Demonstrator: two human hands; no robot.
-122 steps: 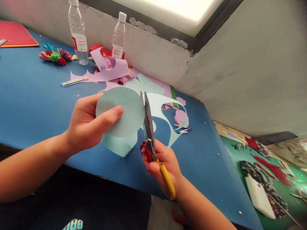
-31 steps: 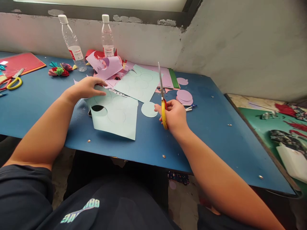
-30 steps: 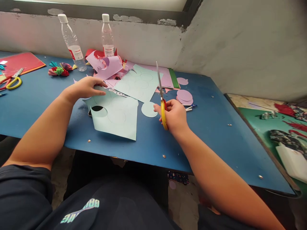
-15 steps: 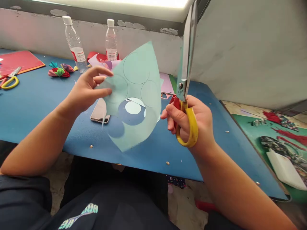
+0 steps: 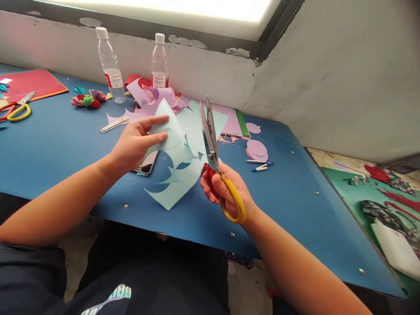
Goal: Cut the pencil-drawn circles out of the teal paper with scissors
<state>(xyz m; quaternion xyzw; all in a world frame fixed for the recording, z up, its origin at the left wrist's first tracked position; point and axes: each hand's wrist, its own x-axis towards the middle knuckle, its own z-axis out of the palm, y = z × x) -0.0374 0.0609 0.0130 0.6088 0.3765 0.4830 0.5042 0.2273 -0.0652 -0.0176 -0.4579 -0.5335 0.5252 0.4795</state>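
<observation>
Scissors [image 5: 212, 155], slightly parted, fill the right hand [image 5: 228, 188]; the left hand [image 5: 134, 142] pinches the holed sheet [image 5: 180, 151] near the tabletop's [image 5: 275, 214] front edge (lining up a cut, seemingly); next likely calls for bringing them together.

Blue table [image 5: 295, 210] – scuffed grey wall [image 5: 344, 83] – bright dark-framed window [image 5: 210, 8] above

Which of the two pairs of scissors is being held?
The pair in the right hand, blades slightly parted; the other pair lies on the blue table, far left.
</observation>
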